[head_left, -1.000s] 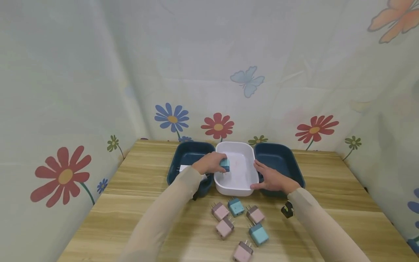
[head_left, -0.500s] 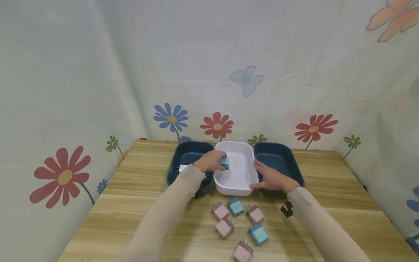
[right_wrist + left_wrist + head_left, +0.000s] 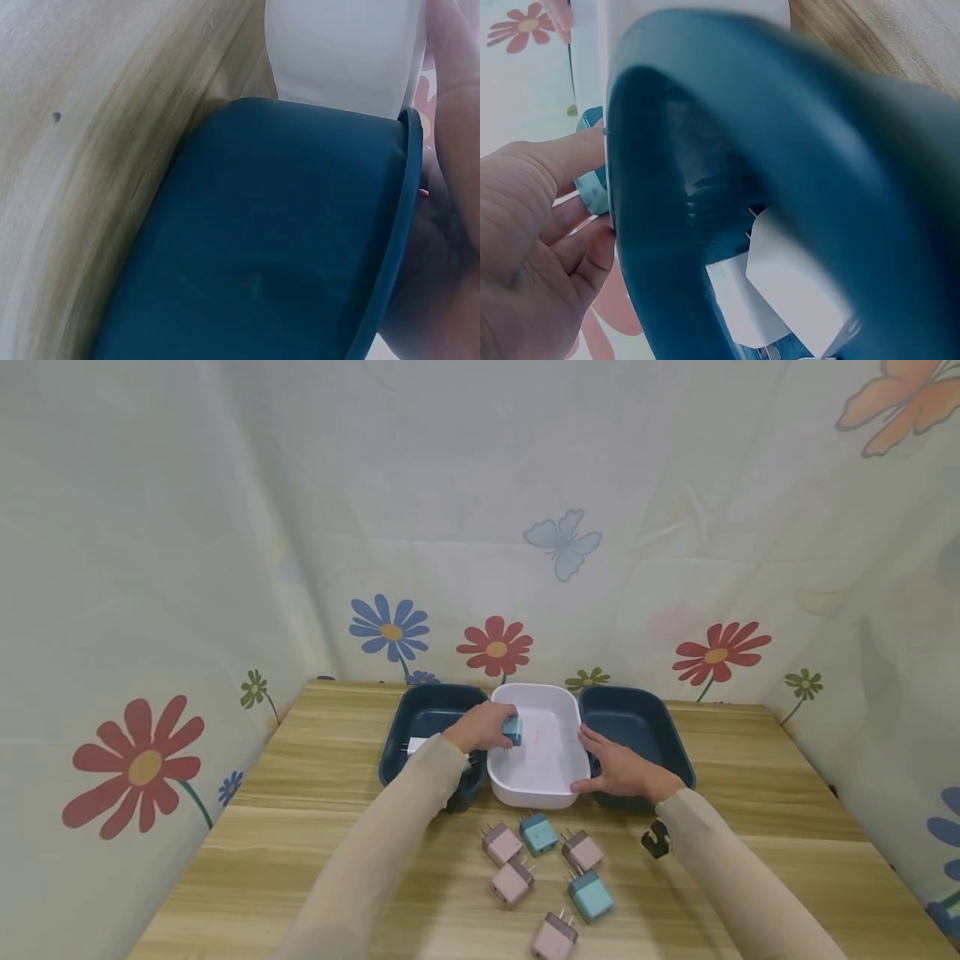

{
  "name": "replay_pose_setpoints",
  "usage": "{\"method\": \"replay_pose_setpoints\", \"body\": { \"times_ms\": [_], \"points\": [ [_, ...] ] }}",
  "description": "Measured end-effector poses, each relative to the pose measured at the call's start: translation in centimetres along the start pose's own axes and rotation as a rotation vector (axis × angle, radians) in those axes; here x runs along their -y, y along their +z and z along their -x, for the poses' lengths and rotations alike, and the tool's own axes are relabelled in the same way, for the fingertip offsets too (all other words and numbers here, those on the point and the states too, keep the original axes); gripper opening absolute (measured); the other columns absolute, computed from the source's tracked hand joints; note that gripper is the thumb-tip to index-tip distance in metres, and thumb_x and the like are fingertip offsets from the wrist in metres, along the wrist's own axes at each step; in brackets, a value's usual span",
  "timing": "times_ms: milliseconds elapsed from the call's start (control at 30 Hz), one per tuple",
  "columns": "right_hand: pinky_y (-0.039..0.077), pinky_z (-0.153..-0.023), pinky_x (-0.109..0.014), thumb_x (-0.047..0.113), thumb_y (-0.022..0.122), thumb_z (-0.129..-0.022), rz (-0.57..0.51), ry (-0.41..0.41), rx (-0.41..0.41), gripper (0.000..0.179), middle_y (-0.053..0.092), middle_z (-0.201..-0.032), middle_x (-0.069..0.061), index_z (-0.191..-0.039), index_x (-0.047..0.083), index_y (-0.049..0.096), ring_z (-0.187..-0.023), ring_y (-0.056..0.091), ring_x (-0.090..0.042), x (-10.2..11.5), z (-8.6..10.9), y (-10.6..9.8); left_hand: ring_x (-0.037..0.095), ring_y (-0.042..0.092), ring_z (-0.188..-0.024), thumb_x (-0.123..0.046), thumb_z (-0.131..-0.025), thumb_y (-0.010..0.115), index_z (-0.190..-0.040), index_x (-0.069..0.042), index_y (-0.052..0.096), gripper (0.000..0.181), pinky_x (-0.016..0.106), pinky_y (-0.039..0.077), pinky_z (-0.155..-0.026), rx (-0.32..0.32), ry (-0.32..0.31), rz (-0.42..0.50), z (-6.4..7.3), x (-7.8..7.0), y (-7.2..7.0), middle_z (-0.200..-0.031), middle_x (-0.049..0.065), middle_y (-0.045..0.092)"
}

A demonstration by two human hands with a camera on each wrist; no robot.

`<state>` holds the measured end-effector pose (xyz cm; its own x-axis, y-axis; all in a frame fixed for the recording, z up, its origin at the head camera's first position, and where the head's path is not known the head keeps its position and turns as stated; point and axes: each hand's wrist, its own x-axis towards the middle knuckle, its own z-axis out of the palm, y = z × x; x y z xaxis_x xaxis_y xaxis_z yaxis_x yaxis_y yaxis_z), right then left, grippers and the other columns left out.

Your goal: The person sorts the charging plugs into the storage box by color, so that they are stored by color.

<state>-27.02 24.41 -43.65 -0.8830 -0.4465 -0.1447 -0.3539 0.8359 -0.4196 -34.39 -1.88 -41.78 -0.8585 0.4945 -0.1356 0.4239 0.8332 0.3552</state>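
Note:
My left hand (image 3: 480, 727) pinches a light blue power adapter (image 3: 513, 731) with a darker blue end, over the left side of the white bin (image 3: 536, 797). In the left wrist view the thumb and fingers of the left hand (image 3: 540, 232) hold this adapter (image 3: 594, 191), partly hidden behind a bin wall. My right hand (image 3: 618, 767) touches the right rim of the white bin, its fingers extended, above the right dark blue bin (image 3: 678, 752). White adapters (image 3: 780, 281) lie in the left dark blue bin (image 3: 405, 718), partly covered by the left forearm in the head view.
In front of the bins lie several pink adapters (image 3: 512, 882) and two light blue adapters (image 3: 591, 896) on the wooden table (image 3: 300, 810). The three bins stand side by side near the printed curtain (image 3: 420, 485) behind the table.
My left hand and the blue adapter have risen very slightly in the head view, staying over the white bin. The right hand keeps its place on the rim; the loose adapters lie as before.

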Motion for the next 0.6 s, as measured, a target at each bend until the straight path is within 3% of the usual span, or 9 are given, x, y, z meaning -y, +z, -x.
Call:
{"method": "replay_pose_setpoints", "body": {
  "times_ms": [300, 600],
  "points": [
    [0.028, -0.104, -0.055, 0.062, 0.069, -0.073, -0.006, 0.011, -0.002, 0.109, 0.012, -0.156, -0.014, -0.149, 0.000, 0.020, -0.138, 0.022, -0.038, -0.09, -0.15, 0.19, 0.019, 0.051, -0.101, -0.025, -0.083, 0.075, -0.130, -0.014, 0.053, 0.053, 0.037, 0.044, -0.095, -0.009, -0.009, 0.012, 0.00, 0.07, 0.08, -0.119, 0.004, 0.058],
    [0.028, -0.104, -0.056, 0.061, 0.069, -0.074, 0.003, 0.010, -0.004, 0.109, 0.012, -0.156, -0.015, -0.149, 0.000, 0.020, -0.137, 0.023, -0.038, -0.07, -0.02, 0.20, 0.022, 0.048, -0.120, -0.020, -0.089, 0.068, -0.137, -0.010, 0.048, 0.053, 0.039, 0.037, -0.102, -0.078, -0.021, 0.015, -0.09, 0.36, 0.00, -0.134, 0.008, 0.052]
  ]
}}
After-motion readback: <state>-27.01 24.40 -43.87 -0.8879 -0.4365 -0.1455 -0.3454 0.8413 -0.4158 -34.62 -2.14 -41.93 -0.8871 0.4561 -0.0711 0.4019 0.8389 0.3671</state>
